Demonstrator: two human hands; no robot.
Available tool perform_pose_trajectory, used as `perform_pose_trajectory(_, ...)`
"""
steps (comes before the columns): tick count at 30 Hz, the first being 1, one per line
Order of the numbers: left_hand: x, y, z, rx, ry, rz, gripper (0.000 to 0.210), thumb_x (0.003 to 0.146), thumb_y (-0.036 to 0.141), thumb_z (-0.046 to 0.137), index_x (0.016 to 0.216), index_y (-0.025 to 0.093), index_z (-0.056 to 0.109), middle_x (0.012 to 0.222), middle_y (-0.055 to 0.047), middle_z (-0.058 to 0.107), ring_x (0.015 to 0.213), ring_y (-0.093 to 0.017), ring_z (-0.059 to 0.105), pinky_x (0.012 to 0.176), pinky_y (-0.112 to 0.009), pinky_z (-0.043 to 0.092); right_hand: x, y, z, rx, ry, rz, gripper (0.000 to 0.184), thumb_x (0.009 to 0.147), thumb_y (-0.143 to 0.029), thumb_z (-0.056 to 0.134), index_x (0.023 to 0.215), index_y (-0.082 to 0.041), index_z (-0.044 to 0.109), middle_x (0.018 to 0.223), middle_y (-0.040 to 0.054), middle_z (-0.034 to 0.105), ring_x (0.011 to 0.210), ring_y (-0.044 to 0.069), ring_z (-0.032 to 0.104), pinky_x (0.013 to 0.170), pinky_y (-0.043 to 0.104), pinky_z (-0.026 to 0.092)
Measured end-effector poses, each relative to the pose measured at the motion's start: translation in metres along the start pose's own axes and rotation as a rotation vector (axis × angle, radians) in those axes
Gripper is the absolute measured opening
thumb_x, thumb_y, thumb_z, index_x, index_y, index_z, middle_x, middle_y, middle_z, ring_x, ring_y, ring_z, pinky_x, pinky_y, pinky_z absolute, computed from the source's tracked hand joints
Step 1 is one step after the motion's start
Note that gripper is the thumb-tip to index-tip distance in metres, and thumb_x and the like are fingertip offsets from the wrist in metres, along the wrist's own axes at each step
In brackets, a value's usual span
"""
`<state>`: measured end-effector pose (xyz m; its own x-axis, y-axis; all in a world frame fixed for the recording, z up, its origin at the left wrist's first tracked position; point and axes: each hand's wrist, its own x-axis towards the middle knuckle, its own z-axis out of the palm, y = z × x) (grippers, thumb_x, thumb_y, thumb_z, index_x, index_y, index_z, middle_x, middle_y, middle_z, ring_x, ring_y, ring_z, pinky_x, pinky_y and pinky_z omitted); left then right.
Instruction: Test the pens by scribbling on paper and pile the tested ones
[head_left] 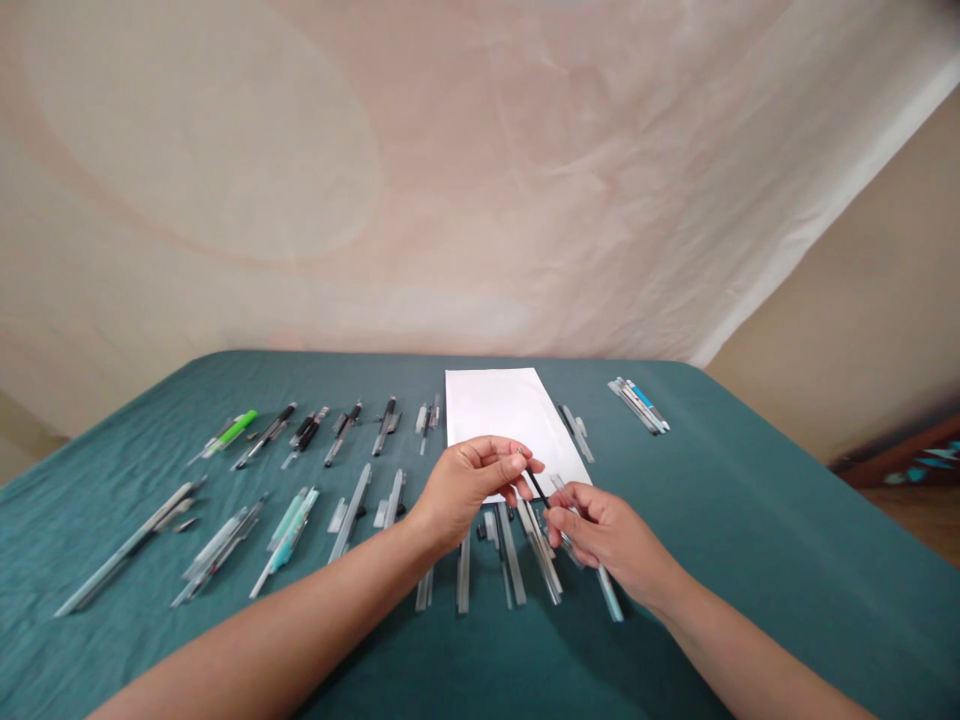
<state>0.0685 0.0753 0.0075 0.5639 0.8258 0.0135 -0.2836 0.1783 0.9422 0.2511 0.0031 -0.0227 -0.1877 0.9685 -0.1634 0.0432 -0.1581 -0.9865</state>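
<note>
Above the near edge of the white paper (pixel 501 405), both hands meet at a thin black pen refill (pixel 537 487). My left hand (pixel 480 475) pinches its upper end between thumb and fingertips. The lower end sits in the closed fingers of my right hand (pixel 596 525). A clear tube, which looks like a pen barrel (pixel 557 483), sticks out by the right fingers; whether it is gripped or lies behind them I cannot tell. Under the hands are several clear pen parts (pixel 540 555), partly covered by the fingers.
A green tablecloth (pixel 750 540) covers the table. Several groups of dismantled pens lie in two rows on the left, among them a bright green pen (pixel 240 427) and a turquoise one (pixel 295 530). At the back right lies a bundle of pens (pixel 639 405). A pale cloth (pixel 480 180) hangs behind.
</note>
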Motion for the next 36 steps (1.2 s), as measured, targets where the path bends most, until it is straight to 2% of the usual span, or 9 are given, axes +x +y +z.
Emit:
perform_pose_trajectory(13,0.0,-0.002,0.003,-0.043,0.009,-0.008,0.023,0.076,0.03,0.067,0.088,0.01,0.064,0.087,-0.009,0.068,0.063,-0.012,0.063,0.062,-0.025,0.05,-0.001,0.0,0.003,0.002,0.001,-0.004,0.031,0.083,-0.046,0.056,0.084,-0.016,0.052,0.07,-0.0014,0.057,0.041,0.003,0.032,0.04,0.019,0.023)
perform_pose_trajectory(16,0.004,-0.002,-0.002,-0.128,0.083,-0.028,0.022,0.075,0.028,0.069,0.087,0.01,0.064,0.085,-0.008,0.067,0.062,-0.01,0.062,0.063,-0.023,0.051,0.0,0.0,0.004,0.014,0.038,-0.022,0.035,0.084,-0.051,0.052,0.085,-0.017,0.053,0.075,-0.0003,0.057,0.042,0.003,0.031,0.041,0.019,0.025)
perform_pose_trajectory(20,0.015,0.001,-0.02,-0.3,0.258,-0.031,0.017,0.075,0.019,0.069,0.088,0.01,0.062,0.084,-0.006,0.066,0.063,-0.007,0.061,0.066,-0.019,0.053,0.001,0.0,0.002,0.067,0.082,-0.051,0.042,0.087,-0.057,0.042,0.095,-0.017,0.055,0.073,-0.001,0.049,0.045,0.004,0.025,0.041,0.02,0.024)
perform_pose_trajectory(24,0.021,0.006,-0.033,-0.367,0.337,-0.02,0.011,0.079,0.014,0.063,0.089,0.01,0.062,0.085,-0.006,0.066,0.066,-0.007,0.062,0.067,-0.017,0.054,0.0,0.001,-0.001,-0.05,0.045,-0.056,0.041,0.088,-0.054,0.043,0.103,-0.018,0.056,0.075,-0.0007,0.047,0.048,0.006,0.032,0.044,0.021,0.028)
perform_pose_trajectory(28,0.02,0.005,-0.032,-0.356,0.316,-0.005,0.011,0.079,0.014,0.064,0.09,0.01,0.061,0.085,-0.006,0.066,0.067,-0.007,0.062,0.068,-0.017,0.054,-0.002,0.001,-0.002,-0.199,0.056,-0.067,0.041,0.088,-0.053,0.042,0.106,-0.018,0.057,0.074,-0.0003,0.05,0.049,0.007,0.036,0.047,0.022,0.032)
perform_pose_trajectory(36,0.014,-0.006,-0.021,-0.309,0.254,-0.039,0.017,0.077,0.018,0.067,0.091,0.011,0.061,0.088,-0.007,0.066,0.066,-0.008,0.062,0.069,-0.02,0.054,-0.004,-0.003,0.003,-0.276,0.071,-0.096,0.037,0.09,-0.049,0.041,0.107,-0.019,0.056,0.072,0.0,0.055,0.052,0.009,0.04,0.05,0.022,0.035)
